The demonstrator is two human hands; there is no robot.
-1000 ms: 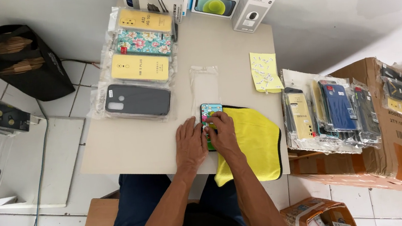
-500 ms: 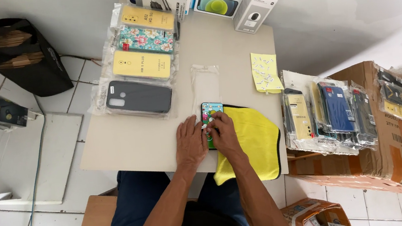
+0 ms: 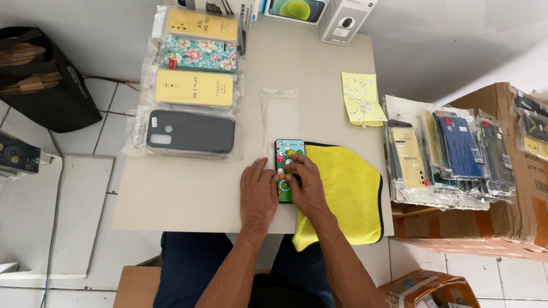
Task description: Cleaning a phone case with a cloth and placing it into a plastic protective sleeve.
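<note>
Since a second ago almost nothing has shifted: my hands sit on the same spot and the phone has not travelled. My left hand (image 3: 257, 192) lies flat on the worktop (image 3: 177, 190) with its fingertips against the left edge of the colourful phone (image 3: 288, 166), steadying it rather than closing round it. My right hand (image 3: 306, 185) covers the lower right part of the phone, fingers curled down onto its face; how tight that grip is I cannot tell, as the fingers hide the contact. The phone lies flat near the front edge of the worktop, its right side on the edge of the yellow cloth (image 3: 348, 194), which hangs over the front edge.

Just beyond the phone lies an empty clear sleeve (image 3: 280, 116). To the left of it a row of bagged phone cases runs towards the wall, the dark grey case (image 3: 190, 132) nearest me. A yellow sticker sheet (image 3: 362, 97) lies to the right. Boxes stand at the far end, among them a white box (image 3: 347, 6). A cardboard carton (image 3: 534, 216) stands to the right, packaged cases resting on it.
</note>
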